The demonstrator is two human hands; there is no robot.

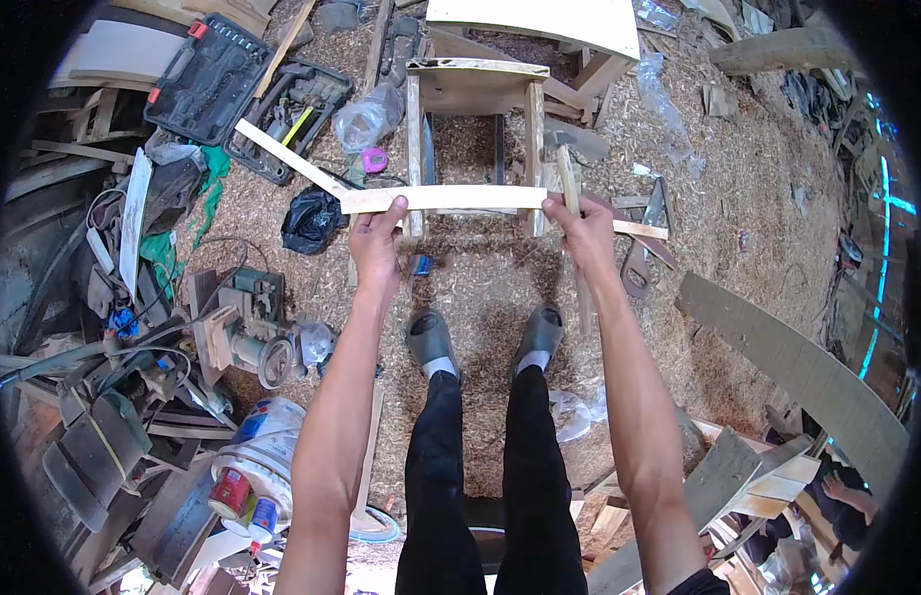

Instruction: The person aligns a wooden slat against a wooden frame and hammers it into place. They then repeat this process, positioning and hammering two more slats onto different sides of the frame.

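A pale, slightly curved wooden strip (470, 197) spans between my hands, level across the front of a small wooden frame (535, 149). My left hand (378, 243) is closed on its left part, thumb on the upper face. At the other end, my right hand (581, 233) pinches the strip's tip. A wooden handle (568, 178) with a dark metal head passes by the right fingers; I cannot tell whether they grip it too. Another pale wooden piece (292, 159) slants up and left from the strip's left end.
Sawdust covers the ground. An open tool case (207, 79), a pink tape measure (374, 160) and a black plastic bag (313, 220) lie at the left. A handsaw (636, 270) and a long curved board (788, 352) are at the right. Another person's hand (835, 486) shows at lower right.
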